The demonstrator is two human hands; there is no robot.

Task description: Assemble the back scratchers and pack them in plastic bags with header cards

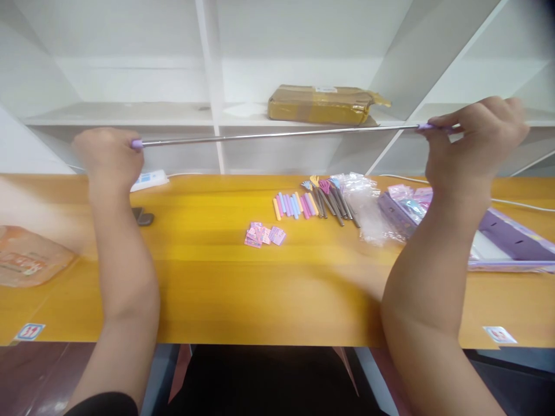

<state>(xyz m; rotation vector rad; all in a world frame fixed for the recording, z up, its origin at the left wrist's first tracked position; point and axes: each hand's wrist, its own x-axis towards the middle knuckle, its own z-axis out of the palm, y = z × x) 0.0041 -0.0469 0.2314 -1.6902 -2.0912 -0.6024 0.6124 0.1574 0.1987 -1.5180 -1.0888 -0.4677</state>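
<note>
An extended telescopic back scratcher [281,134] stretches nearly level above the table, its thin metal rod between two lilac ends. My left hand [110,156] is closed in a fist around the left lilac end. At the other end, my right hand [481,136] pinches the lilac part between thumb and fingers, which mostly hides its shape. Below lie several back scratcher rods [332,202] with coloured claw heads. Beside them is a row of pastel handle tubes [295,205]. Small printed cards [263,234] are heaped nearer to me.
Clear plastic bags [364,208] and a purple display box [515,231] are on the right. An orange plastic pack [30,257], a dark small device [146,219] and a white power strip [150,179] are on the left. A taped brown parcel [321,105] rests on the white shelf [143,112].
</note>
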